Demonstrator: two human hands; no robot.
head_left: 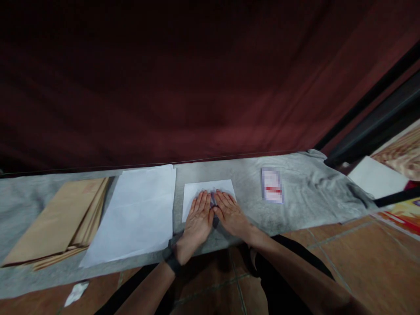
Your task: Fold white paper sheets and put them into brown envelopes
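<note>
A small white sheet of paper (190,192) lies on the grey cloth in front of me. My left hand (198,216) rests flat on it, fingers stretched out and pointing away from me. Beside it my right hand (231,215) also presses flat on the paper, the two thumbs close together. Between the hands a bit of something purplish (213,199) shows; most of it is covered, so its kind is hidden. Neither hand grips anything.
Large white sheets (138,210) and a stack of brown paper envelopes (62,218) lie to the left. A blurred white-and-purple packet (272,186) lies right on the grey cloth (302,192). A dark red curtain (183,87) hangs behind. A white scrap (76,293) is on the tiled floor.
</note>
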